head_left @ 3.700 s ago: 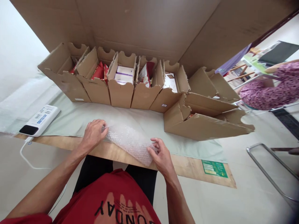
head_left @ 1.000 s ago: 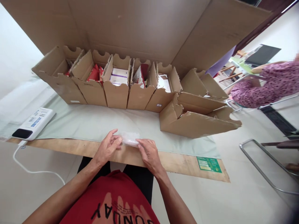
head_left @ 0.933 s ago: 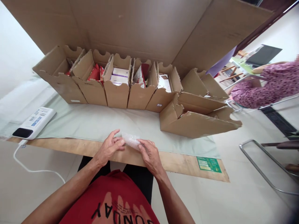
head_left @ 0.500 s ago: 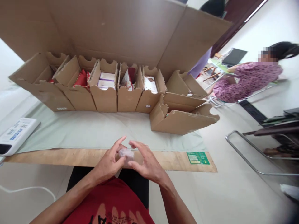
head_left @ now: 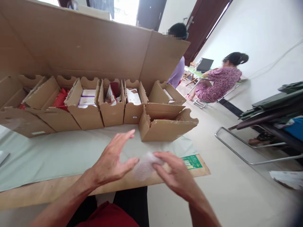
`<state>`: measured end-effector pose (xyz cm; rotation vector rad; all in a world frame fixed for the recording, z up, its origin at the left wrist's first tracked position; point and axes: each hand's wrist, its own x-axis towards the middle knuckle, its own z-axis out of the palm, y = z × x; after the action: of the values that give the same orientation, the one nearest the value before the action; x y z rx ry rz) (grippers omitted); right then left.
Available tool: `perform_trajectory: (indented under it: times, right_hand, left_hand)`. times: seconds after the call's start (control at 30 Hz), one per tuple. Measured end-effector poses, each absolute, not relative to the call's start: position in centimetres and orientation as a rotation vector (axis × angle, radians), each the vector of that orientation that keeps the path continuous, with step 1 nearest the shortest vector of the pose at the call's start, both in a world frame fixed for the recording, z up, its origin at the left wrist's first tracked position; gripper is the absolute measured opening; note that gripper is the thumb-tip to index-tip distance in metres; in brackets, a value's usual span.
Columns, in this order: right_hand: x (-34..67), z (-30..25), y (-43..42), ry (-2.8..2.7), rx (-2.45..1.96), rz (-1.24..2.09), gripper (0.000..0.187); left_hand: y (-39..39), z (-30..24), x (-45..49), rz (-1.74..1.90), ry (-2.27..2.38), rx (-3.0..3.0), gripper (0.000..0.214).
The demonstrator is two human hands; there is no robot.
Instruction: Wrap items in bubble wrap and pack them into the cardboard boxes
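Observation:
My right hand (head_left: pixel 176 171) pinches a small folded wad of bubble wrap (head_left: pixel 144 165) above the near edge of the table (head_left: pixel 59 189). My left hand (head_left: pixel 113 159) is just left of the wad with its fingers stretched out and its thumb beside the wrap, holding nothing. Both hands are slightly blurred by motion.
A row of open cardboard bins (head_left: pixel 87 108) with red, white and purple packets lines the back of the pale green mat (head_left: pixel 47 153). A bigger box (head_left: pixel 165 124) stands at the right end before a tall cardboard sheet (head_left: pixel 82 47). Two seated people (head_left: pixel 217 82) and a metal frame (head_left: pixel 248 151) are to the right.
The large bubble wrap sheet has been rolled into a small wad. My left hand has let go and opened; my right hand carries the wad rightward. The camera has tilted up and right.

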<state>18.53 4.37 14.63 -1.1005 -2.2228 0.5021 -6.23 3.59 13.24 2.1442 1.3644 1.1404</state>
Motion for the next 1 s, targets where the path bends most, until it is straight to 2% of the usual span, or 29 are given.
perform_trajectory:
  times: [0.1,0.2,0.3,0.33,0.53,0.63,0.83,1.0]
  right_hand:
    - [22.5,18.0,6.0,-1.876,-1.208,0.423,0.018]
    - [24.8,21.0,8.5,-1.496,-1.196,0.314,0.021]
    - [25.2,22.9,11.8,-1.347,-1.113,0.254,0.022]
    - [25.0,23.2,12.9,-1.359,-1.106,0.245,0.022]
    - [23.7,23.0,17.7,-1.771,-1.180,0.299,0.013]
    - [23.0,21.8,19.4,-2.029,-1.249,0.210,0.006]
    - [19.5,19.5,22.8,-2.607,-1.162,-0.202,0.016]
    - [15.6,19.2,24.9,-3.125,-1.111,-0.124,0.016]
  left_hand:
    - [8.9,14.9,-4.2,1.294,1.327,2.282,0.058]
    - [13.2,14.7,-1.6,1.300,1.302,2.423,0.046]
    - [14.4,13.5,0.0,1.250,1.277,2.495,0.019]
    - [14.1,13.0,0.3,1.249,1.263,2.505,0.016]
    - [12.2,11.0,-0.2,1.366,1.259,2.417,0.024]
    - [12.7,10.8,-0.1,1.396,1.264,2.397,0.023]
    - [13.4,10.5,0.0,1.439,1.255,2.401,0.022]
    - [13.5,10.3,-0.1,1.476,1.249,2.397,0.023]
